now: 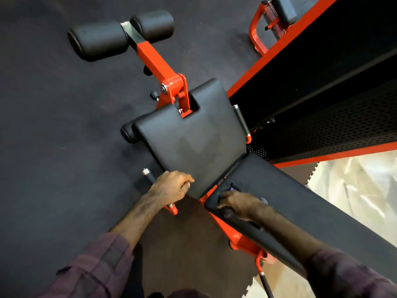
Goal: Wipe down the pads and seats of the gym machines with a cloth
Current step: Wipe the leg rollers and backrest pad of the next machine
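Right hand [240,204] clamps a dark cloth [233,188] on the backrest pad [300,203]; left hand [171,188] grips the seat [189,134] edge. Best sweep long, overlapping strokes.

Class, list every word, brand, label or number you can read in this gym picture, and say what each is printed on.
There is no readable text in this view.
Seat pad: plain black, no logo or label.
Back pad: plain black, no print.
Red frame arm: no sticker or number visible.
Perforated black panel: only holes, no lettering.
Foam rollers: unmarked.
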The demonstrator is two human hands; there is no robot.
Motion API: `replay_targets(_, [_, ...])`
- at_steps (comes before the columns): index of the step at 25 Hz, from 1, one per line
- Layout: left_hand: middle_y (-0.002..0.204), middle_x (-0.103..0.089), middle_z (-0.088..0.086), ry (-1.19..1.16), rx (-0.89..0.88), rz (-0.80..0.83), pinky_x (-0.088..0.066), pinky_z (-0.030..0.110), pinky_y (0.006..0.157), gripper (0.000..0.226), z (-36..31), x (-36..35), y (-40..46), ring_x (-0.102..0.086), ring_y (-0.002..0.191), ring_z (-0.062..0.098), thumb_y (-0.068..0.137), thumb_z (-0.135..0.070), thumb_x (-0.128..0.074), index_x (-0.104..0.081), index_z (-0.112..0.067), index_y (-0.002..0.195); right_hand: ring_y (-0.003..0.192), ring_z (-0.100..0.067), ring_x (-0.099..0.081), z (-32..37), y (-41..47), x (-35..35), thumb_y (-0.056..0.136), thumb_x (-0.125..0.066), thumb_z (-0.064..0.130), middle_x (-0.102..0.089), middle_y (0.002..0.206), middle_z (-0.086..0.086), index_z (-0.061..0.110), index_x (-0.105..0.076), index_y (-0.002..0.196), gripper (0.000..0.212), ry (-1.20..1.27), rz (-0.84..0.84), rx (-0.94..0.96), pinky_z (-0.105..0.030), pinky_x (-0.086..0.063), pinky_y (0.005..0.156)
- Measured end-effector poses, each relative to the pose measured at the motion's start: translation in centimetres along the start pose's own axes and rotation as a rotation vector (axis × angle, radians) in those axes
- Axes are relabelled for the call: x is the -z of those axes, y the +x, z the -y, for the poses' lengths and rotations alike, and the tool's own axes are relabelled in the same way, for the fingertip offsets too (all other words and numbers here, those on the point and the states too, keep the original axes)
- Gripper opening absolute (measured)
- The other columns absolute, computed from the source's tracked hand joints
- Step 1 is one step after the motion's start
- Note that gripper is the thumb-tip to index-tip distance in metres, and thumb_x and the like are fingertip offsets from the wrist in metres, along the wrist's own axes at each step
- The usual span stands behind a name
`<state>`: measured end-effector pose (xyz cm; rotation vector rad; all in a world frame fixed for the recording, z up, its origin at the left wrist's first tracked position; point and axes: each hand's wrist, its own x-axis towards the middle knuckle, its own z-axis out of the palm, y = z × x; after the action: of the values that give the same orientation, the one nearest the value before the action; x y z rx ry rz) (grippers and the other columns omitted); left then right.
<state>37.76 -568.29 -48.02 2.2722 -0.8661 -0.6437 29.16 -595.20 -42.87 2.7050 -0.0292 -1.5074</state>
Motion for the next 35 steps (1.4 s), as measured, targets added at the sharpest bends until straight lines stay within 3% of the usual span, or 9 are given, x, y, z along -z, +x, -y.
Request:
replay_targets(3, [0.127,-0.071,-0.009,0.131,0.010,0.054,-0.051,0.042,0.101,0.035,-1.1,6.8,0.6,-0.062,0.122,0.020,0.098,-0.032,-0.055,-0.068,-0.033,0.131,0.155,-0.032,-0.030,0.5,-5.5,7.5,0.093,-0.066,0.003,-0.009,0.173,-0.011,0.023,-0.035,0.164,0.080,-0.017,-0.154,0.119,-0.033,-0.035,0.115])
replay_targets(5, [0.131,-0.069,-0.006,0.200,0.018,0.057,-0.049,0.045,0.104,0.037,-1.1,11.3,1.7,-0.059,0.127,0.023,0.100,-0.035,-0.056,-0.064,-0.033,0.136,0.148,-0.038,-0.040,1.8,-4.5,9.8,0.084,-0.071,0.003,-0.031,0.163,-0.016,0.014,-0.047,0.157,0.078,0.100,-0.206,0.076,-0.036,-0.034,0.116])
replay_targets(8, [0.141,-0.062,-0.006,0.307,0.069,0.044,-0.045,0.046,0.109,0.042,-1.9,18.5,3.0,-0.053,0.136,0.023,0.102,-0.039,-0.056,-0.059,-0.034,0.144,0.122,-0.041,-0.060,1.8,-2.3,12.7,0.071,-0.065,0.008,-0.059,0.131,-0.017,0.011,-0.066,0.137,0.066,0.306,-0.382,0.175,-0.044,-0.047,0.106])
replay_targets(12, [0.147,-0.057,-0.005,0.464,0.120,-0.013,-0.045,0.047,0.108,0.045,-3.7,27.7,3.1,-0.051,0.139,0.023,0.101,-0.042,-0.056,-0.056,-0.037,0.146,0.125,-0.024,-0.058,3.2,-3.3,20.0,0.070,-0.049,0.014,-0.063,0.133,-0.012,0.009,-0.065,0.139,0.070,0.543,-0.660,0.291,-0.031,-0.041,0.112])
replay_targets(14, [0.146,-0.058,-0.006,0.500,0.145,-0.075,-0.046,0.048,0.108,0.045,-4.1,32.2,2.9,-0.050,0.139,0.021,0.100,-0.043,-0.057,-0.056,-0.038,0.145,0.130,-0.028,-0.057,3.3,-3.4,24.7,0.074,-0.053,0.010,-0.063,0.137,-0.013,0.008,-0.062,0.141,0.067,0.609,-0.763,0.337,-0.031,-0.038,0.114])
replay_targets(19, [0.143,-0.059,-0.010,0.594,0.215,-0.261,-0.046,0.047,0.106,0.044,-3.7,43.3,1.2,-0.051,0.135,0.020,0.097,-0.043,-0.057,-0.058,-0.041,0.141,0.132,-0.034,-0.058,6.1,-3.0,36.4,0.074,-0.050,0.010,-0.064,0.137,-0.019,0.000,-0.062,0.139,0.067,0.650,-0.992,0.435,-0.004,-0.024,0.106])
replay_targets(24, [0.147,-0.058,-0.010,0.623,0.224,-0.350,-0.045,0.046,0.110,0.045,-0.1,52.6,1.7,-0.050,0.139,0.019,0.098,-0.046,-0.059,-0.058,-0.040,0.142,0.134,-0.033,-0.055,10.9,-2.0,47.0,0.081,-0.061,-0.014,-0.062,0.138,-0.018,0.001,-0.061,0.140,0.061,0.605,-1.099,0.513,0.000,-0.021,0.105])
replay_targets(29, [0.151,-0.056,-0.008,0.657,0.141,-0.391,-0.042,0.038,0.109,0.048,5.6,60.3,5.3,-0.050,0.140,0.020,0.101,-0.044,-0.059,-0.056,-0.034,0.148,0.135,-0.032,-0.055,15.1,2.5,54.8,0.083,-0.057,-0.004,-0.063,0.140,-0.015,0.003,-0.062,0.140,0.059,0.687,-1.199,0.504,-0.012,-0.027,0.109])
replay_targets(35, [0.148,-0.056,-0.004,0.586,0.054,-0.140,-0.045,0.050,0.110,0.050,16.4,62.9,10.8,-0.049,0.139,0.023,0.100,-0.046,-0.056,-0.053,-0.035,0.149,0.135,-0.030,-0.052,23.3,12.1,56.1,0.083,-0.055,-0.014,-0.056,0.136,0.000,0.004,-0.061,0.142,0.062,0.946,-1.233,0.334,0.000,-0.023,0.106])
